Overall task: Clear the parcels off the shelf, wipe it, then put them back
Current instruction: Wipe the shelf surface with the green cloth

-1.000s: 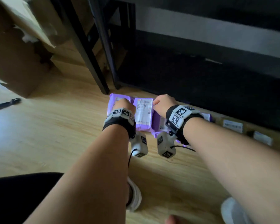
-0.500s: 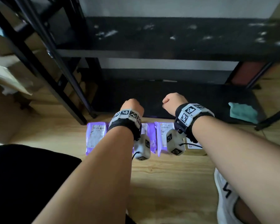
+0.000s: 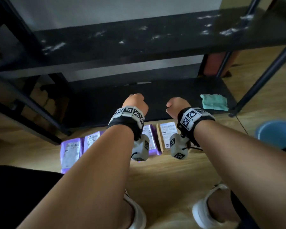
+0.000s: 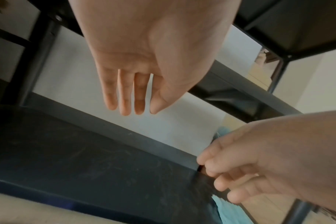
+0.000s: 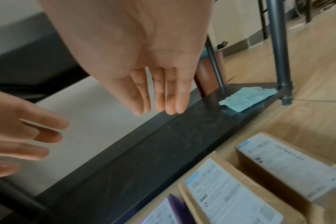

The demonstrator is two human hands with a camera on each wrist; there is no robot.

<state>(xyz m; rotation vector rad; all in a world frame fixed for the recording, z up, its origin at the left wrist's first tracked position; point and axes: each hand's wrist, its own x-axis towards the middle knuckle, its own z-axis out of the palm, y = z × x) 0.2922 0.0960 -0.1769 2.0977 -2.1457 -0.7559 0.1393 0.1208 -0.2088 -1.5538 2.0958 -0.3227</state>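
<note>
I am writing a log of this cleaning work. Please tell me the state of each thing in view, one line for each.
Left hand: empty, fingers relaxed, above the bottom shelf.
Right hand: empty, fingers relaxed, above the bottom shelf.
Bottom shelf: no parcels on it, only the cloth.
Cloth: lying flat at the shelf's right end, untouched.
Purple parcels: on the floor before the shelf, labels up.
Cardboard parcels: on the floor, labels up.
Upper shelf: pale specks on it.

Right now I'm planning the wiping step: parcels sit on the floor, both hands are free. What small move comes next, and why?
Probably reach the right hand toward the teal cloth lying at the right end of the bottom shelf. The shelf looks bare of parcels, both hands are empty, and the left hand is farther from the cloth.
</note>
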